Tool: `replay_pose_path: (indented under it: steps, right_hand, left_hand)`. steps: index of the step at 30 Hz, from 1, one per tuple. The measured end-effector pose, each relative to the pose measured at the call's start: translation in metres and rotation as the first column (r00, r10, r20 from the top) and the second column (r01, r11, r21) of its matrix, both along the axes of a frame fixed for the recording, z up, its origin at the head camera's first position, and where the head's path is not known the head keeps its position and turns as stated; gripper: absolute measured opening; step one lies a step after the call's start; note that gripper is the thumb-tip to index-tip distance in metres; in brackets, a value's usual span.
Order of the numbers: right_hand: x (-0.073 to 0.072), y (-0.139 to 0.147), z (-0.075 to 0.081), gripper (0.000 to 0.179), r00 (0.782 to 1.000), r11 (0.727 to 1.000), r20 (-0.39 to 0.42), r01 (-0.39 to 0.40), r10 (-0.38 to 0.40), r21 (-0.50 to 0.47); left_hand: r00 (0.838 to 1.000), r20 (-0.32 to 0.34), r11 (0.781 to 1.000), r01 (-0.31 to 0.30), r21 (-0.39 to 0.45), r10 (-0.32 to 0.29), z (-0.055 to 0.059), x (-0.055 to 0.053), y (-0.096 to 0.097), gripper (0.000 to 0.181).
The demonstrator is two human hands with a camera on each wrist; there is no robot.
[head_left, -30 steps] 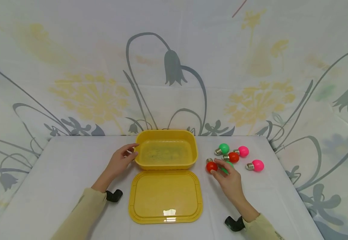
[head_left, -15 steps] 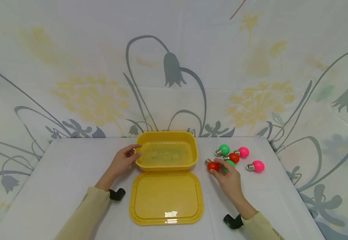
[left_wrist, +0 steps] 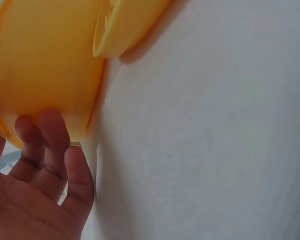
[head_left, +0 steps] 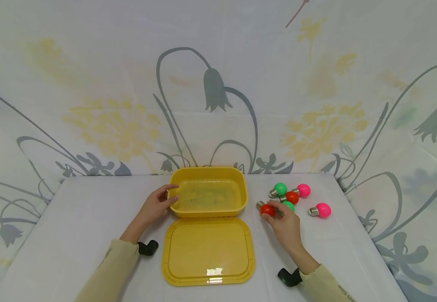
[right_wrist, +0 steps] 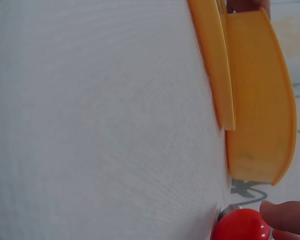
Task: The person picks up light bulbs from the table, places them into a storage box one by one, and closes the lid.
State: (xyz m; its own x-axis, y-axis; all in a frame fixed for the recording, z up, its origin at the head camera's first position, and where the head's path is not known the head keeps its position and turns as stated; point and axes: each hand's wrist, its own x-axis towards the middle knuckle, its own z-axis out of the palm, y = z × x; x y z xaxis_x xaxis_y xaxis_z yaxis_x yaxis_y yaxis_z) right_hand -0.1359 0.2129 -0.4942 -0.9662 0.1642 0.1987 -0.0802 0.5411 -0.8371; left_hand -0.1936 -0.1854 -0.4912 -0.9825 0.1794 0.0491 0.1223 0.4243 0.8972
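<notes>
Red bulb (head_left: 267, 210), pinched, at tip of right grip (head_left: 287, 225)

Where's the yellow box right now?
In the head view, the yellow box sits toward the back of the white table, just beyond the yellow lid, with the left hand at its left end and the bulbs to its right.

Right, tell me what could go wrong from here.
The glossy, round red bulb might slip from the right hand. The green bulb partly hidden by that hand could get knocked and roll. The left hand, at the edge of the yellow box, might nudge it into the yellow lid close by.
</notes>
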Motion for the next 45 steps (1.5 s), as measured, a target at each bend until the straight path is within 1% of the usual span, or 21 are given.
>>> replay_pose_path:
  steps: [4, 8, 11, 15, 20, 22, 28, 29, 36, 41, 45]
  right_hand:
    - [-0.001, 0.0, 0.0, 0.044, 1.0, 0.999, -0.004, 0.005, -0.005, 0.04]
    - [-0.001, 0.0, 0.0, 0.042, 1.0, 0.999, 0.015, 0.001, -0.002, 0.05]
    - [0.0, -0.001, 0.002, 0.041, 0.999, 0.999, 0.036, -0.007, 0.005, 0.041]
    - [0.0, 0.0, 0.003, 0.042, 0.998, 1.0, 0.057, -0.02, 0.018, 0.022]
    - [-0.001, 0.0, 0.001, 0.042, 0.996, 1.0, 0.083, -0.018, 0.017, 0.011]
    - [-0.001, 0.0, 0.001, 0.042, 0.996, 1.0, 0.087, -0.018, 0.017, 0.01]
    - [-0.002, 0.001, -0.001, 0.041, 0.995, 0.999, 0.102, -0.02, 0.016, 0.033]
    - [-0.002, 0.001, -0.001, 0.041, 0.995, 0.999, 0.1, -0.018, 0.014, 0.034]
    - [-0.002, 0.0, 0.0, 0.04, 0.996, 1.0, 0.092, -0.009, 0.007, 0.014]
    - [-0.001, 0.0, 0.001, 0.039, 0.995, 1.0, 0.099, -0.012, 0.012, 0.001]
    - [0.0, 0.001, 0.003, 0.039, 0.994, 1.0, 0.111, -0.016, 0.017, -0.005]
  left_hand:
    - [1.0, 0.021, 1.0, -0.008, -0.021, 0.008, 0.001, 0.001, 0.002, 0.039]
    - [1.0, 0.019, 0.998, 0.002, -0.056, -0.001, 0.002, 0.003, 0.003, 0.04]
    - [1.0, 0.018, 0.997, 0.009, -0.074, -0.007, 0.002, 0.003, 0.002, 0.043]
    - [0.999, 0.038, 0.995, 0.024, -0.101, -0.02, 0.002, 0.004, 0.001, 0.051]
    - [0.997, 0.072, 0.99, 0.052, -0.13, -0.043, 0.003, 0.007, 0.001, 0.06]
    - [0.996, 0.071, 0.987, 0.059, -0.149, -0.049, 0.004, 0.008, 0.002, 0.063]
    - [0.999, 0.042, 0.97, 0.044, -0.238, -0.035, 0.004, 0.011, 0.008, 0.068]
    - [0.999, 0.045, 0.968, 0.04, -0.25, -0.03, 0.004, 0.012, 0.009, 0.068]
    - [0.995, 0.099, 0.943, 0.061, -0.326, -0.03, 0.01, 0.014, 0.011, 0.07]
    - [0.991, 0.129, 0.931, 0.077, -0.357, -0.032, 0.013, 0.014, 0.012, 0.072]
    - [0.99, 0.137, 0.923, 0.086, -0.376, -0.037, 0.015, 0.014, 0.011, 0.073]
